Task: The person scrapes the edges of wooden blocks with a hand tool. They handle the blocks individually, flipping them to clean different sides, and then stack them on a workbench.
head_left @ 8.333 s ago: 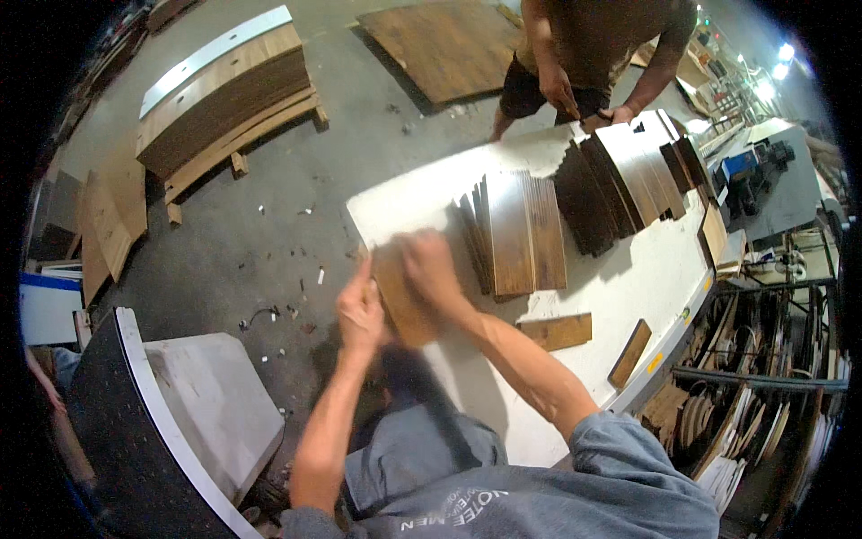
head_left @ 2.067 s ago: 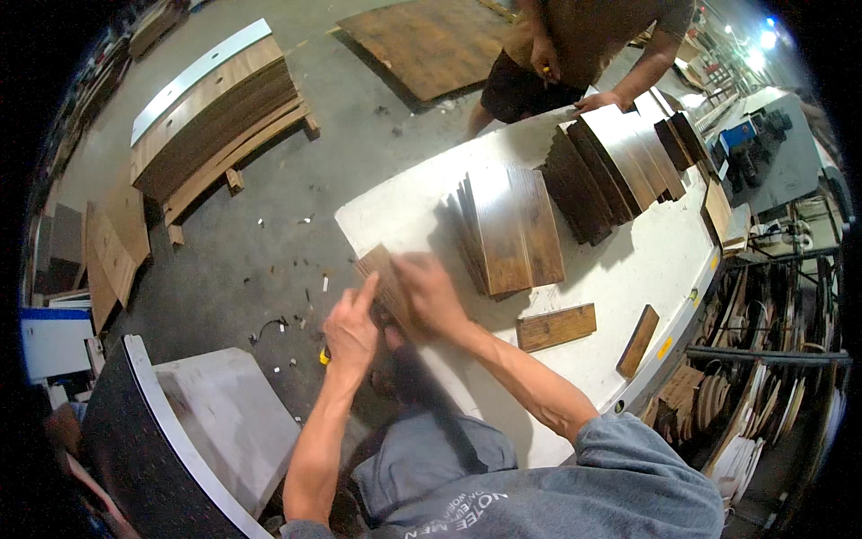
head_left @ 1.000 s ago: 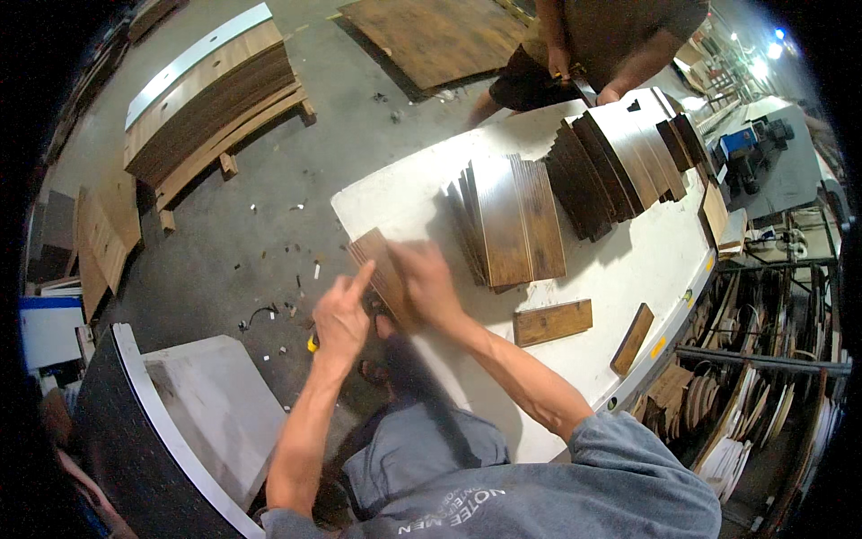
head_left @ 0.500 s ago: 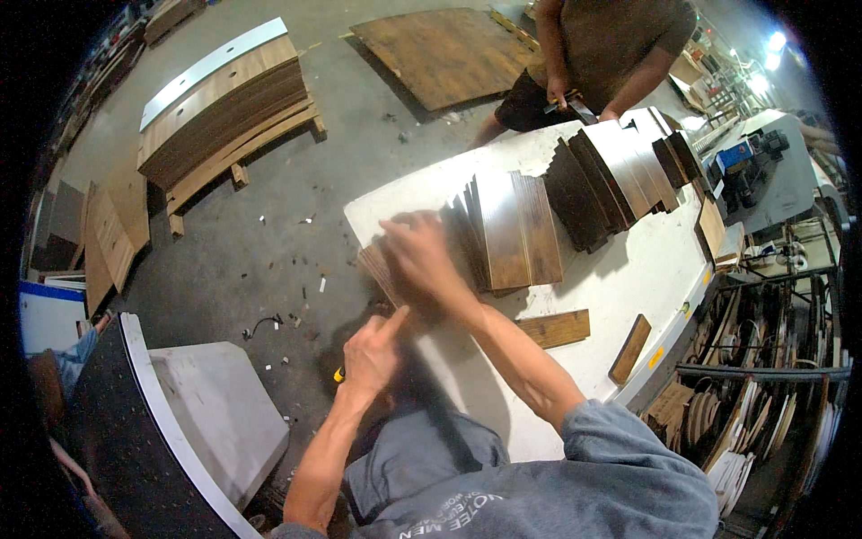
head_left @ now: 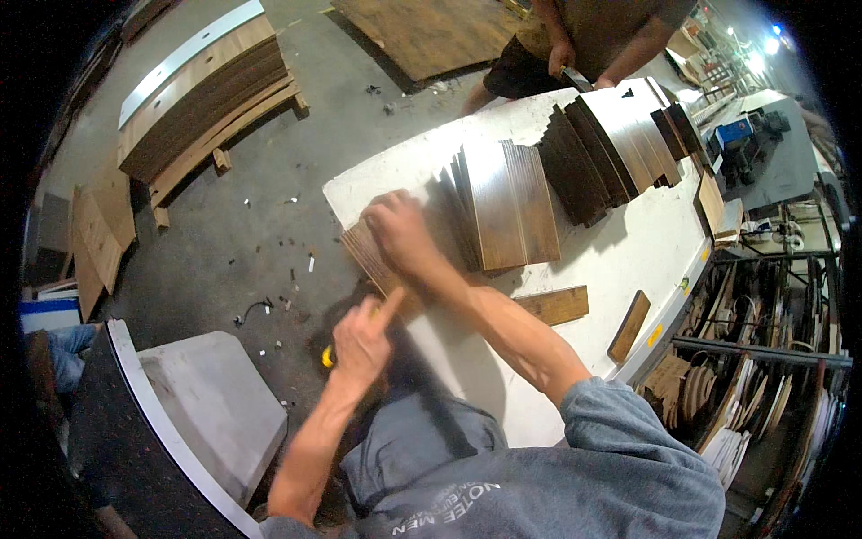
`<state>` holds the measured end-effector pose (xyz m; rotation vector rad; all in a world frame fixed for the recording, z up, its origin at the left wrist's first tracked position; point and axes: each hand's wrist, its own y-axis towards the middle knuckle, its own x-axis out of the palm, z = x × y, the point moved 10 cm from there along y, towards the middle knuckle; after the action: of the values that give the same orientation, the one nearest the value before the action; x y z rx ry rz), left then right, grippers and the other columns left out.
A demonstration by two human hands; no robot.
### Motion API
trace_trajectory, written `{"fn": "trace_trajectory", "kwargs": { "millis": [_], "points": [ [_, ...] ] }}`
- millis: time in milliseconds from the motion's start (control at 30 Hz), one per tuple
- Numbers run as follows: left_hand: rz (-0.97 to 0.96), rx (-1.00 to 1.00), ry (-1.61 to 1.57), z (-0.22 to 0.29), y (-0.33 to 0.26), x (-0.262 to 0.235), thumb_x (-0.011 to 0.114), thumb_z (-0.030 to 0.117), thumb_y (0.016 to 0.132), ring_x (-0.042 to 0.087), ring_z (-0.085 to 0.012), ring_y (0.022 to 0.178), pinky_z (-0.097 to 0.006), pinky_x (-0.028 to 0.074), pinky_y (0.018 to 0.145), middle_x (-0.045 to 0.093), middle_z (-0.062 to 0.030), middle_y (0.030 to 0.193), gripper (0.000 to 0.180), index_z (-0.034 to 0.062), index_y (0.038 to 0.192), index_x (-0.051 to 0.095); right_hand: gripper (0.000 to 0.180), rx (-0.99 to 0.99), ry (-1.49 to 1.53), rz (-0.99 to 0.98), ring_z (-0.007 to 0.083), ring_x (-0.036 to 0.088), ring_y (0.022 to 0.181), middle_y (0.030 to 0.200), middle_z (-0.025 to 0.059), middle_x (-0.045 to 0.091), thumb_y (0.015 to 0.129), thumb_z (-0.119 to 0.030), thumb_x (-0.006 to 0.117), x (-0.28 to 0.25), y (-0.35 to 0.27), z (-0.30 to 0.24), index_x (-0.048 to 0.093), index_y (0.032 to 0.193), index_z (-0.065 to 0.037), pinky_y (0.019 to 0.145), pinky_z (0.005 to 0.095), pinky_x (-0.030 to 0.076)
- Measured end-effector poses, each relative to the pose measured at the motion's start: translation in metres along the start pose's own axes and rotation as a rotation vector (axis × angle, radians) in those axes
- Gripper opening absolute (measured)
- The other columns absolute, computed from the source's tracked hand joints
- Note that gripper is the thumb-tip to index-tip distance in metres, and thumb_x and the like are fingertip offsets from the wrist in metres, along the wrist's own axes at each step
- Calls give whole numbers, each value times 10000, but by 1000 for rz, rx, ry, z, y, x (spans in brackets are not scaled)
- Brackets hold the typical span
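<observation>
My left hand [head_left: 361, 343] is curled around a tool with a yellow end [head_left: 328, 357], its forefinger stretched along the near end of some brown wooden boards [head_left: 366, 255]. The tool's kind is hidden by my fingers. My right hand [head_left: 400, 232] is over these boards at the table's left edge, fingers bent and closed, slightly blurred; anything inside them is hidden. Just right of it, a fanned stack of brown boards [head_left: 514, 207] lies on the white table [head_left: 467, 355].
Darker boards [head_left: 588, 162] are stacked farther along the table. Two short wood pieces, one flat [head_left: 555, 305] and one near the edge [head_left: 628, 326], lie at right. A co-worker [head_left: 602, 40] stands across the table. A pallet of panels [head_left: 211, 99] and floor scraps are at left.
The view has shifted slightly. My right hand's fingers are more curled over the boards, and more of the boards' left end shows. The yellow end below my left hand shows more.
</observation>
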<state>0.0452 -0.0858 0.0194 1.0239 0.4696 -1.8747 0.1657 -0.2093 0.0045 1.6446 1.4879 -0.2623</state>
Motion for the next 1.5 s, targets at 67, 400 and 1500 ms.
{"fn": "trace_trajectory", "kwargs": {
  "millis": [67,400,1500],
  "points": [
    [35,26,-46,10,-10,3,558,-30,866,673,-354,783,-478,568,715,679,-127,983,603,211,1406,677,189,-18,2,19,362,571,1125,1140,112,672,892,-85,658,-3,1,4,716,1072,-104,938,481,446],
    [83,76,3,20,-28,12,640,27,861,675,-352,793,-465,568,706,691,-130,1014,584,227,1409,674,200,-31,-26,36,341,580,1108,1135,86,687,883,-105,661,-2,0,0,721,1074,-120,905,474,455],
    [142,-205,-190,-130,85,-54,578,12,959,668,-398,834,-454,539,802,677,-235,918,496,169,1420,674,174,30,-26,4,338,577,1144,1136,86,672,899,-165,658,3,4,8,702,1063,-126,916,473,451]
  ]
}}
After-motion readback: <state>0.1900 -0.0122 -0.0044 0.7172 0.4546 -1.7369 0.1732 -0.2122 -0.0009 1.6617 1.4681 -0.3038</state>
